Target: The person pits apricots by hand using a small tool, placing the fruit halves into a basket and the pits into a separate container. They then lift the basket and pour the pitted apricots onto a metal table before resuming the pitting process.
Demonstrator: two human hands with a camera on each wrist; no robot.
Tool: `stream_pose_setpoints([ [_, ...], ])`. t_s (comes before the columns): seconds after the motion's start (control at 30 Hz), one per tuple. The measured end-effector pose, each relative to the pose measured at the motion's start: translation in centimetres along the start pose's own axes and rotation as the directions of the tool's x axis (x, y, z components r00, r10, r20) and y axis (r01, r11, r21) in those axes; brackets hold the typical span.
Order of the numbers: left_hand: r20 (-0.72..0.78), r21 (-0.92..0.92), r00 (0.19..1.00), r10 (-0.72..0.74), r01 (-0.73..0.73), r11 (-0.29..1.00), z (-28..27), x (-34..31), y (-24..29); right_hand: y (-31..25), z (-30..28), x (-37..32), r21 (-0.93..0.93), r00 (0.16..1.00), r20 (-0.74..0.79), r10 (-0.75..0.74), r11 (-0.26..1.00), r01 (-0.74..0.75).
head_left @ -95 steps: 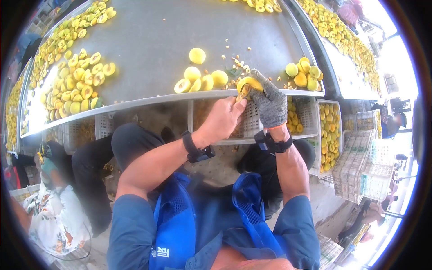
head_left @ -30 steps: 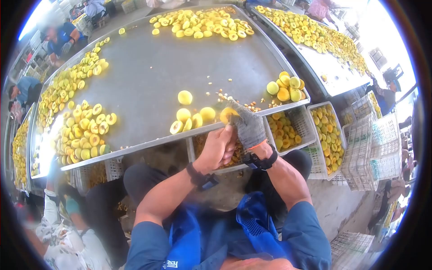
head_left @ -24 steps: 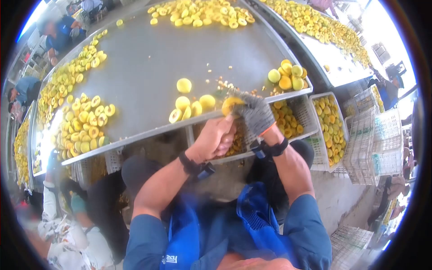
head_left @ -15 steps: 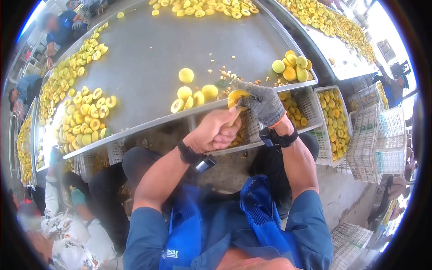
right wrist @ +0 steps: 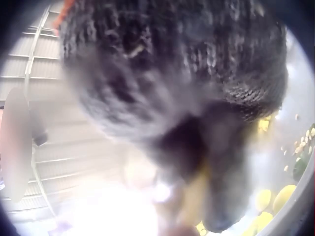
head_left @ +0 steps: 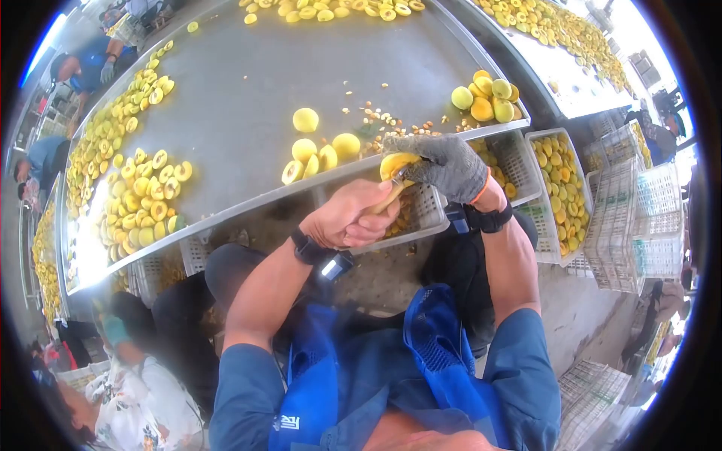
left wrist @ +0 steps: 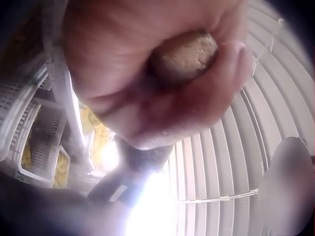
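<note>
My bare left hand grips a wooden handle just below the table's near edge; the handle's blunt end shows inside the curled fingers in the left wrist view. Its metal tip meets a yellow fruit, opened on the side toward the tool. In a grey knit glove, my right hand pinches this fruit from the right, index finger stretched along its top. The right wrist view shows the glove close up, blurred, with a strip of yellow fruit below.
Whole and halved fruits lie left of the hands, scattered pits beyond, a fruit pile at the right corner. Halves cover the table's left side. Crates of fruit stand right; another person sits left.
The view has shifted, and the tool's handle and the fruit's opening show more plainly than a second ago. Both hands keep their grips; the gloved hand has turned, its wrist now further right.
</note>
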State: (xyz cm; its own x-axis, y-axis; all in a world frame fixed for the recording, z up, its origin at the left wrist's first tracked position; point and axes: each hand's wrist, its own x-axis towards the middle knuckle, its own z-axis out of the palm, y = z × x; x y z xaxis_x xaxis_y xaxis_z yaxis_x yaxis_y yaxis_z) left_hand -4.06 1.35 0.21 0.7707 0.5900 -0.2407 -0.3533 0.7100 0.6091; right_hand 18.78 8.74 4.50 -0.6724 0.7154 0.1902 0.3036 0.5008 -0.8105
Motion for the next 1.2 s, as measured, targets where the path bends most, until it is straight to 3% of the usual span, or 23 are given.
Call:
stream_pose_setpoints([
  [0.13, 0.043, -0.102, 0.999, 0.002, 0.003, 0.995, 0.3, -0.1, 0.1, -0.1, 0.8, -0.4, 0.059, 0.989, -0.133, -0.057, 0.996, 0.065],
  [0.23, 0.163, -0.228, 0.987, -0.017, 0.054, 0.972, -0.6, 0.2, -0.4, 0.9, 0.2, -0.1, 0.071, 0.997, -0.048, -0.061, 0.995, 0.064],
  [0.33, 0.377, -0.321, 0.926, -0.007, 0.137, 0.937, -1.4, 0.8, -1.7, 2.5, -0.4, 0.0, 0.244, 0.996, 0.091, -0.022, 0.97, -0.001],
  [0.43, 0.359, -0.381, 0.933, 0.028, 0.119, 0.917, -1.2, 1.1, -2.1, 2.5, 0.0, 0.1, 0.226, 0.994, 0.108, 0.027, 0.973, -0.051],
  [0.47, 0.331, -0.368, 0.943, 0.017, 0.113, 0.923, -1.3, 1.1, -2.0, 4.2, 0.5, 0.0, 0.317, 0.994, 0.113, 0.006, 0.948, -0.042],
  [0.53, 0.27, -0.349, 0.963, -0.002, 0.1, 0.932, -1.7, 0.8, -1.7, 3.4, 0.6, -0.2, 0.512, 0.98, 0.138, 0.145, 0.836, -0.195],
  [0.6, 0.07, -0.049, 0.997, -0.037, 0.041, 0.998, -1.6, 0.1, -1.3, 2.9, 0.5, -0.3, 0.646, 0.969, 0.131, 0.209, 0.724, -0.243],
  [0.63, -0.031, 0.105, 0.999, -0.032, 0.036, 0.994, -1.7, 0.0, -1.2, 3.0, 0.2, -0.5, 0.592, 0.951, 0.11, 0.289, 0.749, -0.296],
  [0.67, -0.218, 0.389, 0.969, -0.113, 0.192, 0.901, -2.2, 0.4, -0.7, 3.3, -0.3, -0.9, 0.537, 0.926, 0.084, 0.368, 0.766, -0.353],
  [0.7, -0.256, 0.771, 0.966, 0.043, 0.177, 0.611, -2.9, 0.5, -1.4, 3.7, -0.7, -1.2, 0.479, 0.895, 0.056, 0.443, 0.774, -0.413],
  [0.73, -0.213, 0.968, 0.957, 0.198, 0.178, 0.177, -3.7, 0.7, -2.5, 4.8, -0.2, -1.1, 0.404, 0.94, -0.065, 0.335, 0.87, -0.282],
  [0.77, -0.097, 0.936, 0.944, 0.315, 0.194, -0.292, -4.2, 1.0, -3.7, 5.2, -1.4, -1.7, 0.153, 0.904, -0.073, 0.422, 0.9, -0.408],
  [0.8, -0.354, 0.888, 0.891, 0.284, 0.415, -0.196, -0.9, 0.0, -2.3, 6.9, -1.8, -2.3, -0.016, 0.901, -0.181, 0.393, 0.915, -0.402],
  [0.87, -0.399, 0.881, 0.877, 0.269, 0.447, -0.151, -1.5, 0.1, -3.4, 9.7, -1.4, -3.7, -0.347, 0.907, -0.321, 0.274, 0.857, -0.381],
  [0.93, -0.391, 0.894, 0.88, 0.272, 0.433, -0.116, -1.2, 0.0, -3.9, 9.8, -1.0, -4.6, -0.635, 0.923, -0.367, 0.114, 0.695, -0.338],
  [1.07, -0.352, 0.927, 0.892, 0.285, 0.374, -0.024, -1.6, 0.2, -4.6, 9.0, 2.3, -4.7, -0.423, 0.948, -0.294, 0.126, 0.872, -0.247],
  [1.17, -0.326, 0.938, 0.904, 0.276, 0.346, -0.027, -1.4, 0.3, -4.5, 8.9, 3.3, -4.0, -0.141, 0.9, -0.251, 0.356, 0.906, -0.398],
  [1.2, -0.302, 0.946, 0.907, 0.294, 0.324, -0.028, -1.5, 0.2, -4.7, 9.2, 2.9, -4.2, -0.199, 0.909, -0.313, 0.275, 0.917, -0.346],
])
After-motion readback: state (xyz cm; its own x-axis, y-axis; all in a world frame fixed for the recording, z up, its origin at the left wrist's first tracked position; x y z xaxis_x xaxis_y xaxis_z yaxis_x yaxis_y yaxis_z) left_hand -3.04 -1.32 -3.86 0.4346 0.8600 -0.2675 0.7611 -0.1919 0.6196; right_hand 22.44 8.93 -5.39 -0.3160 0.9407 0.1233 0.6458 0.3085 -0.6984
